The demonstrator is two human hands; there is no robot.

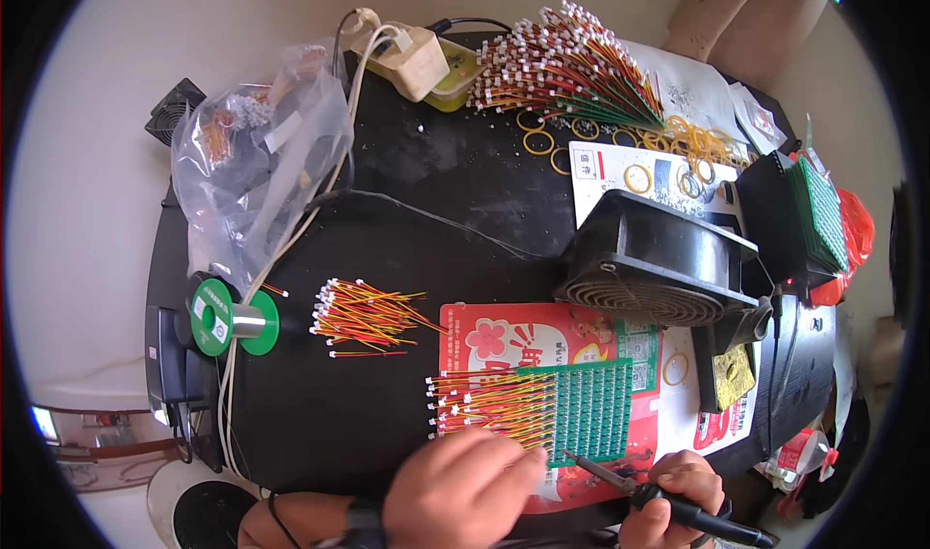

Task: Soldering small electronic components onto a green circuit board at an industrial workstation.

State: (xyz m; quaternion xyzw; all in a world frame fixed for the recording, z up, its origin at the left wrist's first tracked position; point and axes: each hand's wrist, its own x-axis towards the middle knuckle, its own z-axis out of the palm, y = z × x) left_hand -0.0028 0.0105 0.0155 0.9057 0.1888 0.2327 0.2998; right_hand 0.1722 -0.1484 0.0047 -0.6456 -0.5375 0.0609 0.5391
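At the near edge of the dark surface, seen from the head camera, both hands work over a green circuit board that lies on a red printed sheet. The left hand rests with its fingers curled together and pressed down at the board's lower left corner, its fingertips on the ends of the red and yellow wires that fan out from the board's left side; whether it pinches a single wire cannot be told. The right hand is closed around the black handle of a soldering iron, whose thin tip points up and left toward the lower edge of the board, just beside the left hand's fingertips.

To the left of the red sheet lies a loose bunch of short wires in red and yellow with small white ends, apart from the board. Further left stands a green spool of solder, near a clear plastic bag holding small parts. A black fan sits just beyond the board on the right, with a yellow sponge in a holder beside it. At the far side of the surface lies a large sheaf of coloured wires with white connectors, with yellow rubber bands scattered below it over white paper. A cream power adapter sits near the far edge, its cable running down the left side of the surface.
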